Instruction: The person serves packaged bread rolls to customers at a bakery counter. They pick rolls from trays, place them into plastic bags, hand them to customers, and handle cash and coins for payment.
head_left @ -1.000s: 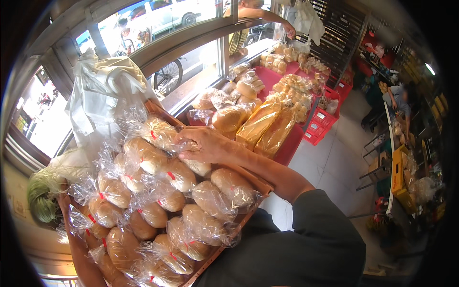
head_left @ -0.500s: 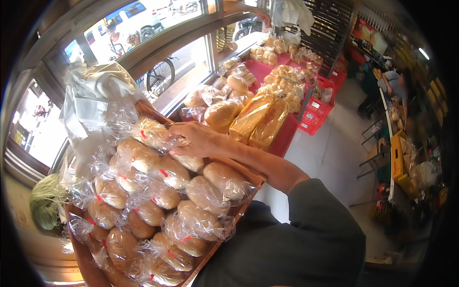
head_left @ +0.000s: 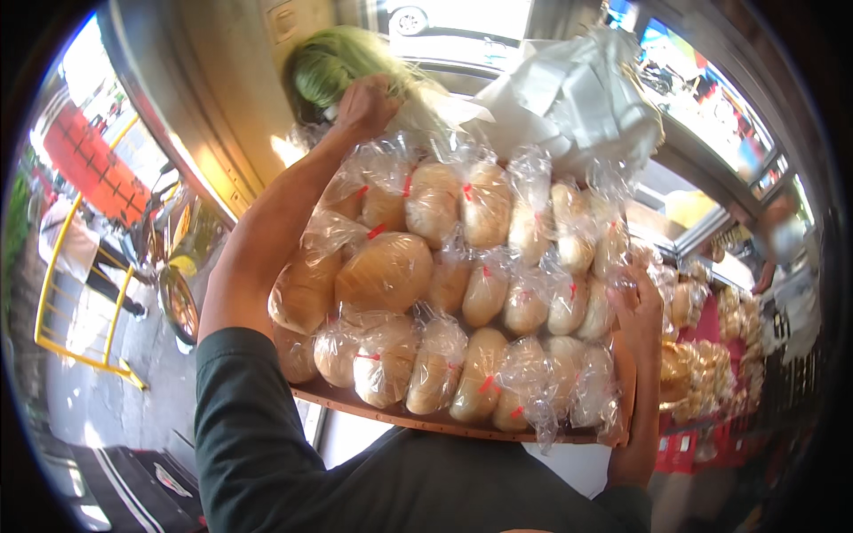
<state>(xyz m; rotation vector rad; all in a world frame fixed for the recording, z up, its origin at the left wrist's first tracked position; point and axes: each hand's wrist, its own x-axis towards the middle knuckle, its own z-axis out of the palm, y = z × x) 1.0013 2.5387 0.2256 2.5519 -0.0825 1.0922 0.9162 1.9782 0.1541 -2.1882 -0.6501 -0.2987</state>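
A brown tray (head_left: 426,416) in front of me is packed with rows of bread rolls (head_left: 384,269) in clear plastic bags closed with red ties. Beyond the tray's far left corner, my left hand (head_left: 366,108) is closed at a bundle of pale green strands (head_left: 333,64). What its fingers hold is hidden. At the tray's right side, my right hand (head_left: 638,295) has its fingers curled on the clear plastic of a bagged bread roll (head_left: 597,306).
White plastic bags (head_left: 569,107) hang behind the tray by the window. To the right, more bagged bread (head_left: 689,373) lies on a red display, with red crates (head_left: 680,450) below. A yellow barrier (head_left: 75,351) and a bicycle wheel (head_left: 178,302) are outside at left.
My view has swung to the left, so the tray now lies squarely ahead. My left arm has come up over the tray's left side to the green strands. The right hand stays by the tray's edge.
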